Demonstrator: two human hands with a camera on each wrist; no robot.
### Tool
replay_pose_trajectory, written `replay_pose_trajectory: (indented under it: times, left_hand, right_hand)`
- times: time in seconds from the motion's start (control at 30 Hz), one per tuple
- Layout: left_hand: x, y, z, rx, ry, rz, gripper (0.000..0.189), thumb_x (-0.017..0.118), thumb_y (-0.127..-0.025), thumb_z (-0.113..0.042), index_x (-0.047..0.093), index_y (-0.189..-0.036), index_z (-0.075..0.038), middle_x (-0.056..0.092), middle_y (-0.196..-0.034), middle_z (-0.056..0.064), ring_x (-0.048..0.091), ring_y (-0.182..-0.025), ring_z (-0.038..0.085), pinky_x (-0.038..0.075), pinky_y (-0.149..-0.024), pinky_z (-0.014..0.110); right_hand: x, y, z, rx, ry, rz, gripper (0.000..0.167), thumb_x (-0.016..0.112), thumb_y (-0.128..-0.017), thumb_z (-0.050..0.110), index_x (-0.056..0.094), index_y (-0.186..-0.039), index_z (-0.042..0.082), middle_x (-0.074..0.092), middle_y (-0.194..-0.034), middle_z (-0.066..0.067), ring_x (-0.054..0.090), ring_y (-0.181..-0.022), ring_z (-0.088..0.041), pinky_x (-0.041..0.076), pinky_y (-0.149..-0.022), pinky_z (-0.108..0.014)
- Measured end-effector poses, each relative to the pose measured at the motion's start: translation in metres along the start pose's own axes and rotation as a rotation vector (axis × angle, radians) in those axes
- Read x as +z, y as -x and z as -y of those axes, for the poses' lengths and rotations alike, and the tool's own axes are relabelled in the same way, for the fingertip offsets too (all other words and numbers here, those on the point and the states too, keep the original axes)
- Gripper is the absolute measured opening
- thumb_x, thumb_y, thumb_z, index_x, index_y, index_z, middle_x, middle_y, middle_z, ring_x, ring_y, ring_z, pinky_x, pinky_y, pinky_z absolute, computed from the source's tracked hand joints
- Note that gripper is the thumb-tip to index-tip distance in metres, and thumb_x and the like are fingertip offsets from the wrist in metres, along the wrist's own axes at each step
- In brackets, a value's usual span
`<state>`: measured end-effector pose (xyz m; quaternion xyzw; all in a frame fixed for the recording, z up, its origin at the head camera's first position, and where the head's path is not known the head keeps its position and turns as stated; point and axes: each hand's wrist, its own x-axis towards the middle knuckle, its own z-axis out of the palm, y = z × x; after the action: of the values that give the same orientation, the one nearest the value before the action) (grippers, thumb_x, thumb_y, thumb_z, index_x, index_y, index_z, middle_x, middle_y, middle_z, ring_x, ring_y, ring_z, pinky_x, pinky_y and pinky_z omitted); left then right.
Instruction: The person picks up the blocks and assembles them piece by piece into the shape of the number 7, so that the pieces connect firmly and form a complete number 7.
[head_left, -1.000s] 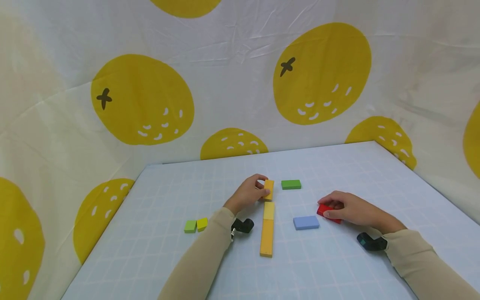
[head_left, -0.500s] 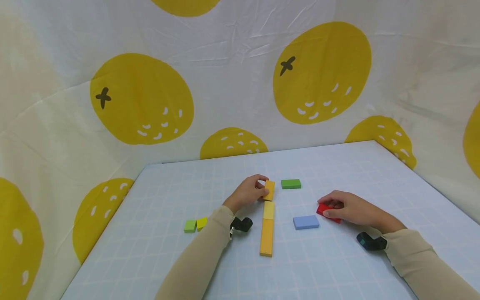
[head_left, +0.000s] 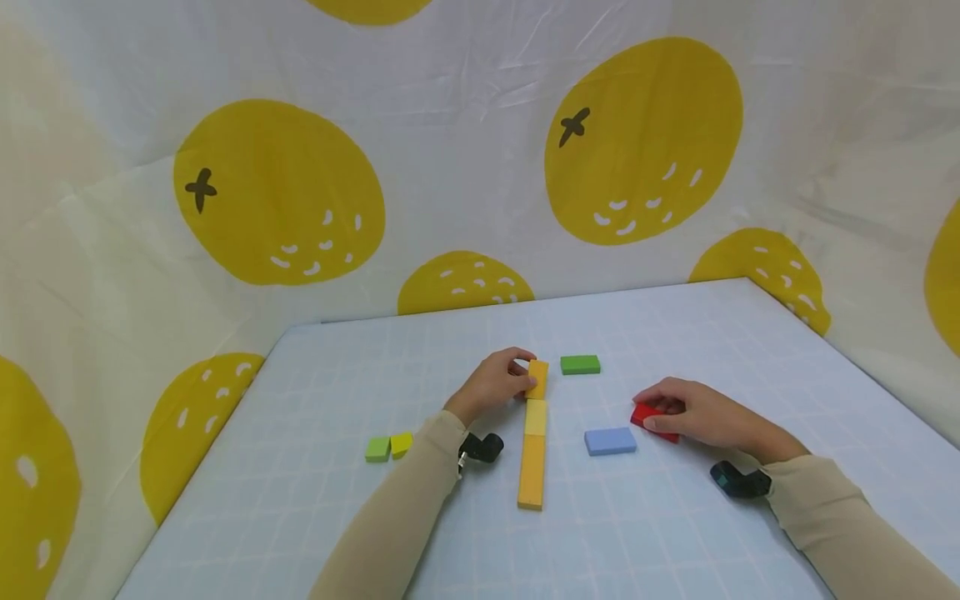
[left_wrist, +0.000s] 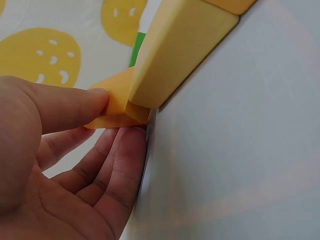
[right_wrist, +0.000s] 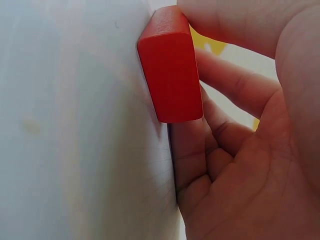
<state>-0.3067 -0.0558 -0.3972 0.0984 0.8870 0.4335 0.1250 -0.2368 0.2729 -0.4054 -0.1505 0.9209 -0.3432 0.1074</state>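
My left hand (head_left: 491,385) pinches an orange block (head_left: 538,379) between thumb and fingers at the far end of a row of blocks. Right below it in the head view lies a pale yellow block (head_left: 536,417), followed by a longer orange block (head_left: 531,472). The left wrist view has the held orange block (left_wrist: 120,97) up against the end of the pale yellow block (left_wrist: 185,47). To the right, my right hand (head_left: 705,414) grips a red block (head_left: 655,422) lying on the table. In the right wrist view the thumb is on one side of the red block (right_wrist: 172,75), fingers on the other.
A blue block (head_left: 610,442) lies between the row and the red block. Beyond it is a green block (head_left: 581,365). Left of my left forearm sit a light green block (head_left: 377,449) and a yellow block (head_left: 401,444). A fruit-print curtain (head_left: 465,183) rises behind the table (head_left: 300,500).
My left hand has brought the orange block into line with the pale yellow block, and the gap between them has closed. The right hand keeps its grip on the red block.
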Motion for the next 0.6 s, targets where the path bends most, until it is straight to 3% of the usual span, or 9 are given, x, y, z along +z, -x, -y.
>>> replay_pose_trajectory:
  times: [0.6]
  left_hand:
    - [0.0032, -0.0014, -0.0004, -0.021, -0.103, -0.02, 0.04, 0.073, -0.094, -0.027, 0.064, -0.132, -0.016, 0.064, -0.106, 0.0, 0.061, -0.087, 0.016, 0.053, -0.079, 0.031]
  right_hand:
    - [0.0011, -0.0005, -0.0025, -0.002, -0.011, 0.002, 0.047, 0.075, -0.09, 0.034, 0.063, -0.13, 0.012, 0.059, -0.107, -0.003, 0.052, -0.099, -0.024, 0.051, -0.078, -0.035]
